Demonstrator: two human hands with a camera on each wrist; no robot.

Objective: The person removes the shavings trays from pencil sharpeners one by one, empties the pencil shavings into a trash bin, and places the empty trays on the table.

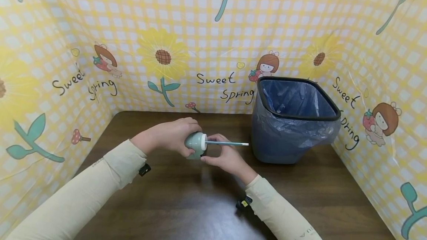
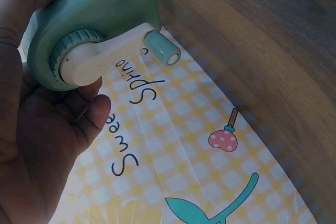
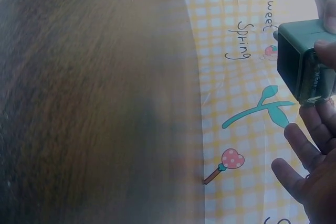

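Green pencil sharpener (image 2: 115, 6), cream crank (image 2: 105, 62), green knob (image 2: 160, 47), blue pencil (image 1: 228, 143)

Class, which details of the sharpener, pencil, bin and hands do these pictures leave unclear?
Head view: inner end of the pencil, hidden inside the sharpener.
Head view: floor of the bin, hidden by the liner.
Right wrist view: lettering on the sharpener, too small and blurred to read.
Right wrist view: part of the right hand, cut off by the right edge, so its hold is unclear.
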